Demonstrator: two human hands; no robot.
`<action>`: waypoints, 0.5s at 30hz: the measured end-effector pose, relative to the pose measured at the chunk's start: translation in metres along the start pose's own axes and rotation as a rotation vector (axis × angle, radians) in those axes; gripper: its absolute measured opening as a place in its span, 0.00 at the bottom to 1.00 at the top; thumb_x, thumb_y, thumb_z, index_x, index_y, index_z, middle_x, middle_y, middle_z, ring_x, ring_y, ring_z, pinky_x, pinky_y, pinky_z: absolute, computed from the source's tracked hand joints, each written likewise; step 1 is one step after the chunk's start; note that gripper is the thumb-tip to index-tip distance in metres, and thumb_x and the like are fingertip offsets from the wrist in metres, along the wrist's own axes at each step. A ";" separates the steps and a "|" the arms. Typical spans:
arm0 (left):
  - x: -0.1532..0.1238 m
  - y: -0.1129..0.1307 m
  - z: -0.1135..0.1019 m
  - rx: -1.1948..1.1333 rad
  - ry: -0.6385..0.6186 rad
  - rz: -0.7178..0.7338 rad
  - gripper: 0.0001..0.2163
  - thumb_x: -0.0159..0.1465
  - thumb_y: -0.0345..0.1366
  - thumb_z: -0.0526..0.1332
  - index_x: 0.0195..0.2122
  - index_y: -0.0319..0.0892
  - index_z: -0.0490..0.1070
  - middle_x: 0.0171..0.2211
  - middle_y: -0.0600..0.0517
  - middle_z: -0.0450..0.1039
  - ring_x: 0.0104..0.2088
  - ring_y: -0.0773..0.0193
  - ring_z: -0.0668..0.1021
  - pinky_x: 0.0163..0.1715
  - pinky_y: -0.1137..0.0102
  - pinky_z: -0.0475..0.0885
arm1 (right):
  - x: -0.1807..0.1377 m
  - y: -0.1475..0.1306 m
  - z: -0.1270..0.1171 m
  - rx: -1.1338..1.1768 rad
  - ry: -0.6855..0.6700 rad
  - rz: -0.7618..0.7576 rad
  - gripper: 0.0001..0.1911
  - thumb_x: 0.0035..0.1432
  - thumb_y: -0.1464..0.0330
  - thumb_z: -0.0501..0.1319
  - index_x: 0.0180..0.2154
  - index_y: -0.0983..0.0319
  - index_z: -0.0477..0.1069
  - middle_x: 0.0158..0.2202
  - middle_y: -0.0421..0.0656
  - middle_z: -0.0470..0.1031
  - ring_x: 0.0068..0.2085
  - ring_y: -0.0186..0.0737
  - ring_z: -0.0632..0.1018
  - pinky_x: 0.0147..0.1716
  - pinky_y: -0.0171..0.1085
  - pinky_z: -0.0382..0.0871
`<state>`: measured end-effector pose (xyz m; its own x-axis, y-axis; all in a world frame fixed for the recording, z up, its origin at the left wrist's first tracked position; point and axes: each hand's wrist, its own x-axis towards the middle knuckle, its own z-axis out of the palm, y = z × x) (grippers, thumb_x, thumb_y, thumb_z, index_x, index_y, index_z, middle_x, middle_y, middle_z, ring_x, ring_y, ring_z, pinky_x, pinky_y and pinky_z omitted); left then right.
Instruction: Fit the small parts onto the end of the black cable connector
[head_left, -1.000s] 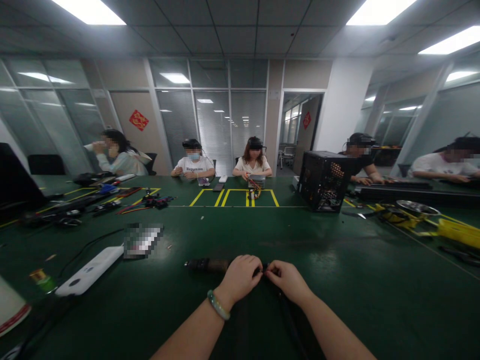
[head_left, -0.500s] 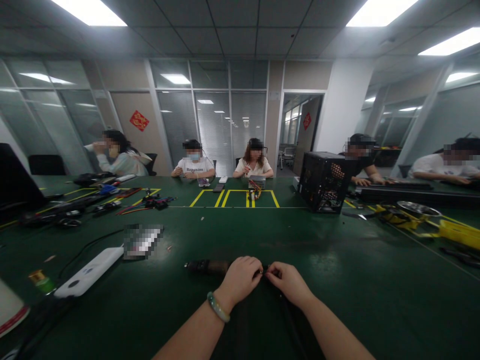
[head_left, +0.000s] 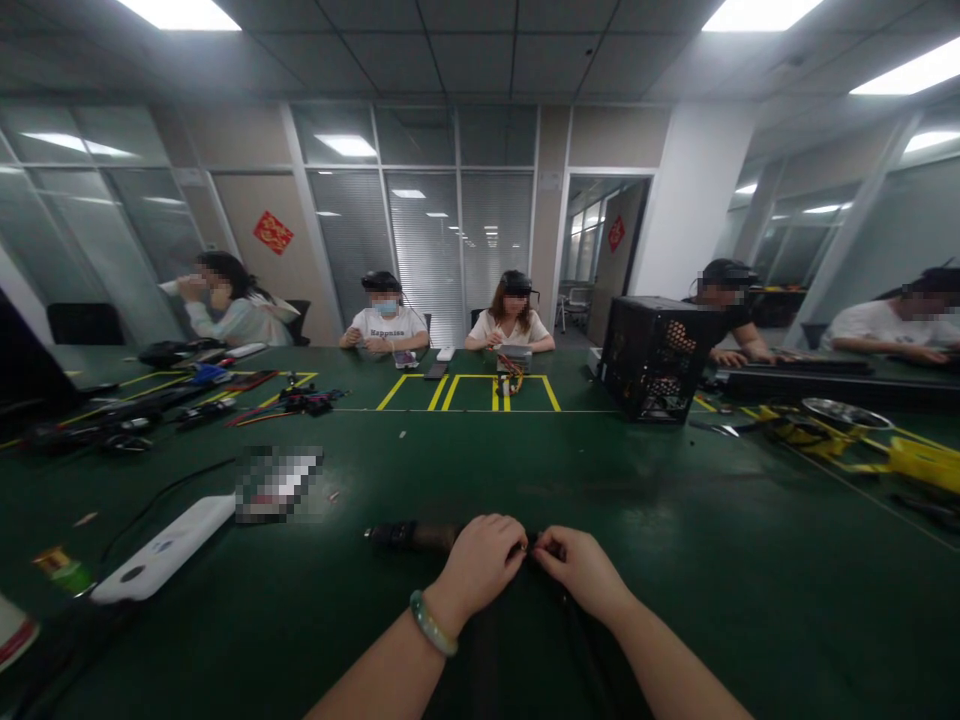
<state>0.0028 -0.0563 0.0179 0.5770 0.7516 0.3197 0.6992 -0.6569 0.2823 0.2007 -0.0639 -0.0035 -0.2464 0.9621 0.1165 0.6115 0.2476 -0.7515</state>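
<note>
My left hand (head_left: pixel 484 560), with a green bangle (head_left: pixel 433 625) at the wrist, is closed with fingers curled down. Close beside it, my right hand (head_left: pixel 579 565) is closed too, thumb and fingertips in a pinch. A small dark piece is between the two sets of fingertips; its kind is mostly hidden. Left of my left hand lies a dark cylindrical tool (head_left: pixel 420 536) with a metal tip, partly covered by that hand. Dark strap-like lengths (head_left: pixel 484 660) run from under my hands toward the near edge.
A white power strip (head_left: pixel 169 550), a blurred-out flat object (head_left: pixel 277 485) and a small green bottle (head_left: pixel 67 572) lie at left. A black computer case (head_left: pixel 649 358) stands at back right, near yellow parts (head_left: pixel 926 462). Loose cables (head_left: pixel 300 398) lie at back left. Several people sit across the table.
The view has shifted slightly. Both hands keep the same closed pose, close together.
</note>
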 end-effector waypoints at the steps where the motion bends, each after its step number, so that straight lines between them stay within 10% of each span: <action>1: 0.000 0.000 0.000 -0.003 -0.003 -0.004 0.04 0.64 0.30 0.58 0.39 0.44 0.69 0.39 0.53 0.72 0.42 0.62 0.72 0.44 0.67 0.64 | 0.000 -0.001 -0.001 0.002 -0.004 0.001 0.06 0.58 0.67 0.60 0.33 0.59 0.76 0.31 0.38 0.78 0.31 0.37 0.76 0.29 0.31 0.63; 15: 0.007 -0.009 0.006 -0.037 -0.015 -0.016 0.04 0.63 0.30 0.59 0.38 0.44 0.69 0.38 0.54 0.72 0.40 0.62 0.72 0.42 0.66 0.64 | 0.006 0.001 0.001 0.007 0.002 0.010 0.06 0.58 0.68 0.59 0.32 0.59 0.74 0.29 0.37 0.76 0.30 0.36 0.75 0.29 0.30 0.62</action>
<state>0.0031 -0.0453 0.0125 0.5725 0.7623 0.3018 0.6921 -0.6467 0.3205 0.1986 -0.0577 -0.0043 -0.2389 0.9648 0.1104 0.6089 0.2374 -0.7569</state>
